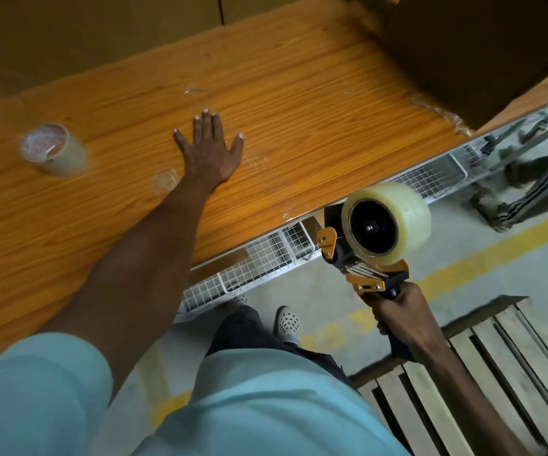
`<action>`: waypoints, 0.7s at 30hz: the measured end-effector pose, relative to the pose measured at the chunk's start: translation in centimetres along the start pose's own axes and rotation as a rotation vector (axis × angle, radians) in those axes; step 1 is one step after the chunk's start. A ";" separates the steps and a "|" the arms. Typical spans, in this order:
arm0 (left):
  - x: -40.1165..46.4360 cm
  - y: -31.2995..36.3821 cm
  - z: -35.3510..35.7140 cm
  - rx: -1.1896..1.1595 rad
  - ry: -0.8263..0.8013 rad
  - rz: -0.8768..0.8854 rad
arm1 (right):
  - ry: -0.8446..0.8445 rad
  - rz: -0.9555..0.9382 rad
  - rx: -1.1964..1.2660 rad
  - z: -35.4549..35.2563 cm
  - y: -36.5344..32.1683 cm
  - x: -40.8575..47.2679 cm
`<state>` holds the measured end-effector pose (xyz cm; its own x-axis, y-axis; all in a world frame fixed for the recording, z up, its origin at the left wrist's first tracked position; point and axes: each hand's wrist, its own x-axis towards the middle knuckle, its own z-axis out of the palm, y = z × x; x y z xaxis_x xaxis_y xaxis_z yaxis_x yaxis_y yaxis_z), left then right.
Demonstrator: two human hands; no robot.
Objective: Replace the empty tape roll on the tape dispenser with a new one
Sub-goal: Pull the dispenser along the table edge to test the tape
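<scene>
My right hand (401,315) grips the black handle of an orange and black tape dispenser (363,273), held off the table's near edge above the floor. A full roll of clear tape (397,215) sits on the dispenser's black hub. My left hand (208,149) lies flat, palm down and fingers spread, on the orange wooden table (299,110), holding nothing. Far to its left on the table rests another tape roll (53,149) with a thin clear layer around its core, lying tilted on its side.
A large brown cardboard box (470,47) stands at the table's right end. More cardboard rises behind the table. White wire mesh shelving (266,255) shows under the table edge. A wooden pallet (483,366) lies on the floor at lower right, beside yellow floor lines.
</scene>
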<state>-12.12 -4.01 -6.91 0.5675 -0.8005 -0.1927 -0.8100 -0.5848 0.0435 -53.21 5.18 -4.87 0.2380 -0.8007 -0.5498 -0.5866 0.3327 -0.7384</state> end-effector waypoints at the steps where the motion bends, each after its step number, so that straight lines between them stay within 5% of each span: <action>1: -0.1 0.0 0.0 -0.007 -0.003 0.000 | 0.003 -0.025 -0.003 -0.2 -0.6 0.0; 11: -1.3 -0.7 -0.2 -0.048 -0.002 0.058 | 0.066 -0.165 -0.021 2.0 -7.9 3.5; 21: 0.2 -5.9 -1.1 -0.121 0.248 0.233 | 0.126 -0.265 -0.030 7.1 -15.6 8.6</action>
<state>-7.07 -0.85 -6.09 0.4002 -0.9130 0.0787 -0.9070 -0.3823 0.1766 -36.48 -3.36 -0.86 0.2891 -0.9137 -0.2855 -0.5403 0.0905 -0.8366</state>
